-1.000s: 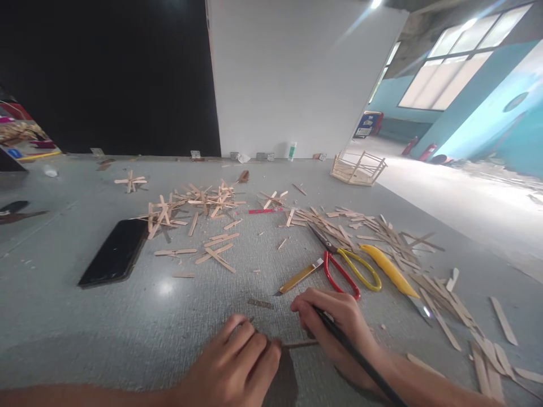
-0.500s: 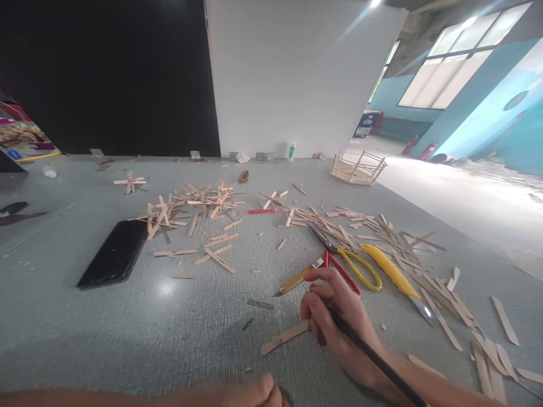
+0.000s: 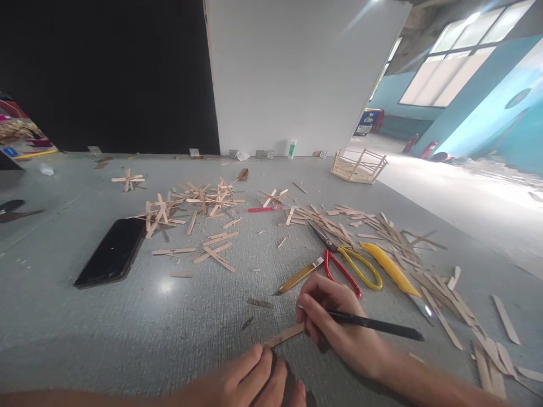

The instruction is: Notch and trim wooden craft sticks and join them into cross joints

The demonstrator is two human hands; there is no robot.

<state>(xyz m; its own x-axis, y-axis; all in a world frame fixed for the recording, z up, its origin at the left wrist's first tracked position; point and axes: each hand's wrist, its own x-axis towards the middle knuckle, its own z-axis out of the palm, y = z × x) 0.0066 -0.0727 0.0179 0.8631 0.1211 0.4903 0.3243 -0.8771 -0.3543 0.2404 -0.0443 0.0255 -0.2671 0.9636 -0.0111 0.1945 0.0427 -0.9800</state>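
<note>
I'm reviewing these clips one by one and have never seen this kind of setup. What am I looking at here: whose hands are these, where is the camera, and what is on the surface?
There is no machine here: a person works with bare hands, and the one camera sits on their head, looking forward and down. The right hand holds a thin black pen and touches one end of a flat wooden stick; the left hand touches the stick's other end. On the grey surface lie many loose wooden sticks, a black phone, scissors with red and yellow handles, a yellow utility knife and a second yellow-handled knife. A small stick frame stands further back.
</note>
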